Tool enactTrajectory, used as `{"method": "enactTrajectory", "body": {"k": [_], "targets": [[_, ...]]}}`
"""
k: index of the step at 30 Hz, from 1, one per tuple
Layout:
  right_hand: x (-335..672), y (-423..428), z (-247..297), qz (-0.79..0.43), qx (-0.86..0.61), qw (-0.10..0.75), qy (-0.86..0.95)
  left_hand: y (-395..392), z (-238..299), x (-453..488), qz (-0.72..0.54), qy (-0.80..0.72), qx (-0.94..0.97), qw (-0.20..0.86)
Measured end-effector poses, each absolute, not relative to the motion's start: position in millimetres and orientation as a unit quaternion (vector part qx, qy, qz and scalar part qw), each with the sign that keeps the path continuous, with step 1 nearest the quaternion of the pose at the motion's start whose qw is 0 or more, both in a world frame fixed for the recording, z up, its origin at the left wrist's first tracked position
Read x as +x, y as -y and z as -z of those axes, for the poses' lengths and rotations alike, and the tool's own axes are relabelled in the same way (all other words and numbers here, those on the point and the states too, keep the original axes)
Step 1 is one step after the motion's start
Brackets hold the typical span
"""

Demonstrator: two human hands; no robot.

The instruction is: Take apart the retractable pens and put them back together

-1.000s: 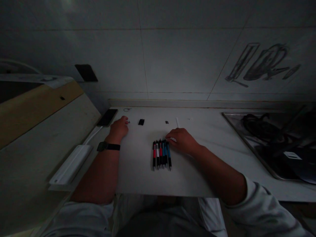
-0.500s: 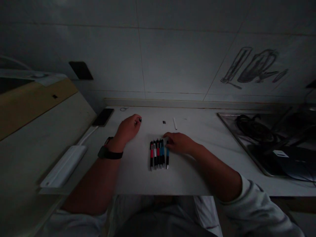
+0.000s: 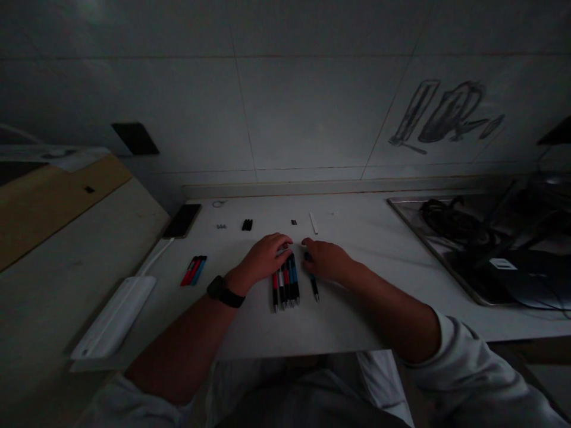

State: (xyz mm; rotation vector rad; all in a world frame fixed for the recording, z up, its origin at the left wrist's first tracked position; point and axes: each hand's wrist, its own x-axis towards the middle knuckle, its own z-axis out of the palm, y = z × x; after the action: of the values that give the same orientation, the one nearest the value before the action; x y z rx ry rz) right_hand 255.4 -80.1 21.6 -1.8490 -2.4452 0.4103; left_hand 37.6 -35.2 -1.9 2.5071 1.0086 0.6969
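A row of several pens [image 3: 285, 285] with red, white and blue grips lies side by side on the white counter [image 3: 357, 309]. My left hand [image 3: 264, 257], with a dark watch on the wrist, rests curled on the top ends of the row. My right hand [image 3: 325, 259] lies closed over the top of a single blue pen [image 3: 312, 280], which sits angled a little to the right of the row. A few more pen barrels, red and blue [image 3: 193, 270], lie to the left.
Small black parts [image 3: 247, 224], tiny springs [image 3: 220, 226], another small black piece [image 3: 294, 222] and a white refill [image 3: 314, 223] lie near the wall. A phone [image 3: 181, 220] and a white power strip [image 3: 113, 318] sit at left. A metal sink [image 3: 482, 249] holds dark items at right.
My left hand moved from the small parts near the back to the top of the pen row. The blue pen under my right hand slid away from the row. The view shifted slightly.
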Motion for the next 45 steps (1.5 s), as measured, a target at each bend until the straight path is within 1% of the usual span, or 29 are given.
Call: {"method": "enactTrajectory", "body": {"k": [3, 5, 8, 11, 15, 22, 27, 30, 33, 38, 42, 45], "targets": [[255.2, 80.6, -22.6, -0.131, -0.595, 0.030, 0.792, 34.4, 2.2, 37.6, -0.254, -0.374, 0.874, 0.180], [256.0, 78.6, -22.8, -0.131, -0.598, 0.055, 0.789, 34.2, 1.3, 37.5, -0.266, -0.374, 0.870, 0.179], [257.1, 72.2, -20.7, -0.167, -0.575, 0.136, 0.789, 33.5, -1.0, 37.0, -0.281, -0.350, 0.878, 0.166], [256.5, 66.1, -16.1, -0.233, -0.511, 0.224, 0.797, 31.6, -2.4, 35.8, -0.268, -0.320, 0.896, 0.147], [257.7, 62.2, -12.9, -0.248, -0.470, 0.288, 0.796, 28.4, -5.5, 30.8, -0.284, -0.314, 0.898, 0.120], [275.5, 49.7, -17.9, -0.166, -0.517, 0.314, 0.779, 20.4, -18.5, 11.9, -0.404, -0.388, 0.823, 0.090], [281.5, 39.7, -12.0, -0.204, -0.533, 0.343, 0.746, 15.3, -16.3, 6.2, -0.432, -0.387, 0.808, 0.106], [282.5, 37.2, -8.7, -0.242, -0.533, 0.369, 0.722, 14.5, -13.1, 6.7, -0.430, -0.390, 0.802, 0.140], [282.6, 36.8, -8.4, -0.258, -0.535, 0.375, 0.712, 14.2, -10.4, 8.8, -0.438, -0.408, 0.776, 0.200], [279.0, 39.3, -8.2, -0.235, -0.541, 0.383, 0.711, 11.4, -6.9, 12.2, -0.446, -0.448, 0.720, 0.287], [276.7, 41.0, -6.2, -0.200, -0.538, 0.401, 0.714, 8.5, -6.8, 11.6, -0.433, -0.462, 0.707, 0.316], [276.1, 41.7, -6.1, -0.200, -0.537, 0.412, 0.708, 8.3, -8.2, 10.7, -0.425, -0.456, 0.711, 0.326]]}}
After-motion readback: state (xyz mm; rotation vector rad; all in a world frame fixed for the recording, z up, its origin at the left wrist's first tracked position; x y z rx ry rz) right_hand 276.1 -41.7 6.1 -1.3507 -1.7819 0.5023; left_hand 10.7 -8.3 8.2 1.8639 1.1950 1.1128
